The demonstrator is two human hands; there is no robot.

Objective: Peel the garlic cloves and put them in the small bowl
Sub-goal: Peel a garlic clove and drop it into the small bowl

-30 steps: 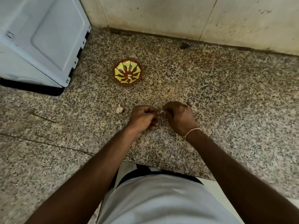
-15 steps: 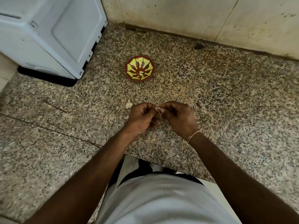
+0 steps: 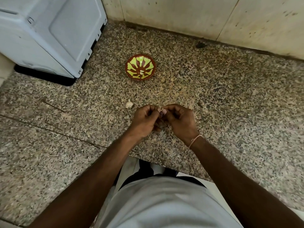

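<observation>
Both hands meet over the near middle of the speckled stone table (image 3: 230, 99). The left hand (image 3: 144, 121) has its fingers curled inward, thumb and forefinger pinching a small garlic clove (image 3: 162, 112) at the point where the two hands touch. The right hand (image 3: 179, 120) is likewise curled, its fingertips pinching the same clove from the other side. The clove is largely hidden between the fingertips; only a pale sliver shows, and how much skin remains on it cannot be told.

A second clove (image 3: 129, 104), pale and unheld, lies on the table just left of and slightly beyond the left hand, apart from it. The small bowl (image 3: 140, 67), red-brown with a yellow-green petal pattern, stands farther back on the table, well apart from both hands; one pale piece (image 3: 141, 72) rests inside it near the middle.

A pale grey appliance (image 3: 54, 35) occupies the far left corner. A thin bracelet (image 3: 195, 140) circles the right wrist.
</observation>
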